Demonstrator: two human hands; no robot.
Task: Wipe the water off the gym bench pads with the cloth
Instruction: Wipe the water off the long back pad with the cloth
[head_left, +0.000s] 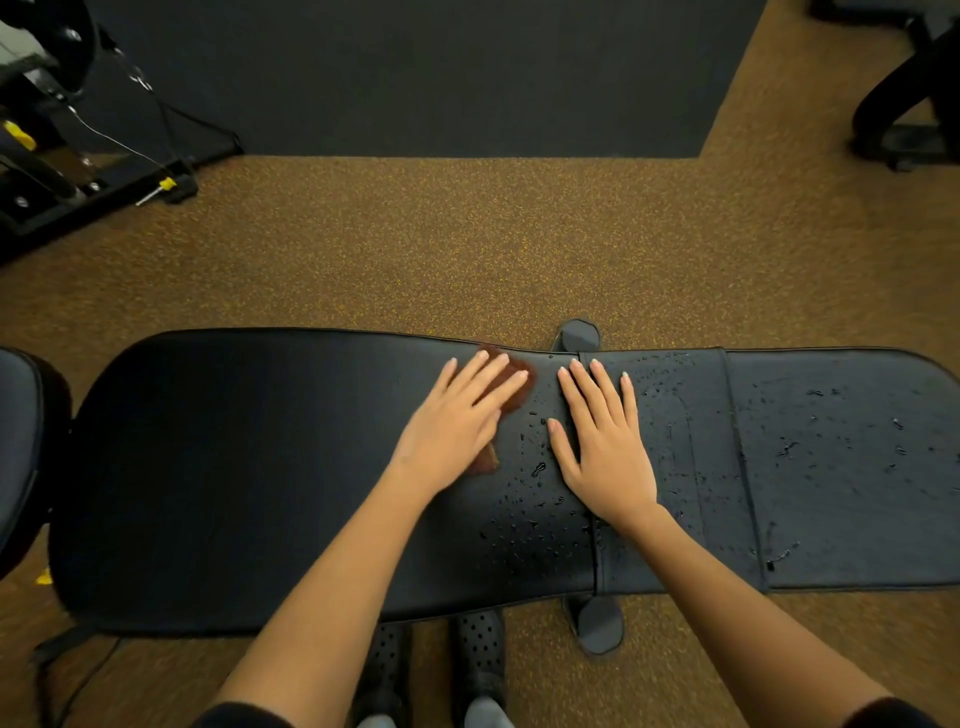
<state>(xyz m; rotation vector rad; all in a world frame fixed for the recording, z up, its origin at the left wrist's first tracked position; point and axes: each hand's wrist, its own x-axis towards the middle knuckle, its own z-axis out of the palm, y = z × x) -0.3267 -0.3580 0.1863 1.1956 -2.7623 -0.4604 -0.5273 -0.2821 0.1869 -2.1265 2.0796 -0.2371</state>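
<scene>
A long black gym bench pad (249, 467) runs left to right across the view. Its left part looks dry. Water drops (535, 499) bead on its right end, and more lie on the second pad (841, 467) to the right of the seam. My left hand (457, 421) lies flat, fingers spread, pressing a brown cloth (514, 387) onto the pad near its far edge; most of the cloth is hidden under the palm. My right hand (602, 441) rests flat on the wet pad just right of the cloth, holding nothing.
A round black pad (18, 447) sits at the far left edge. Bench feet (597, 623) stick out at the seam, front and back. A weight machine base with cables (93, 171) stands at the back left, a chair base (904, 119) at the back right. My shoes (478, 660) are under the bench's near edge.
</scene>
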